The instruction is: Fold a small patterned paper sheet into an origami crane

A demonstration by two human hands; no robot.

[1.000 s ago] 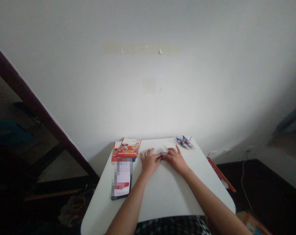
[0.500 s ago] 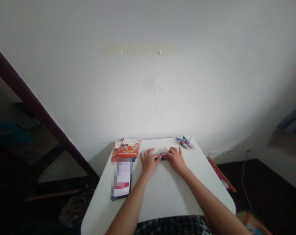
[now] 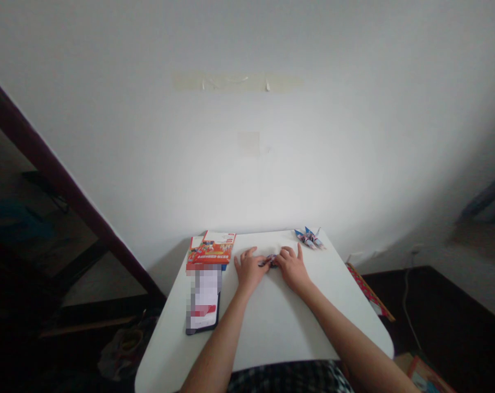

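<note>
A small piece of folded paper, dark blue and pale in pattern, lies low over the white table between my two hands. My left hand pinches its left end with thumb and index finger, the other fingers spread. On the right end, the fingertips of my right hand press close together, with one finger raised. Much of the paper is hidden by my fingers. Beyond the right hand lie pointed folded paper shapes, blue, white and reddish, side by side near the far right corner.
On the left of the white table lie red-and-white printed packets, with a phone, its screen blurred out, just nearer me. A white wall rises directly behind. A dark red frame edge slants on the left.
My hands stay at the same spot with the folded paper between them. The fingers of both hands have shifted slightly. The packets, phone and folded shapes have not moved.
</note>
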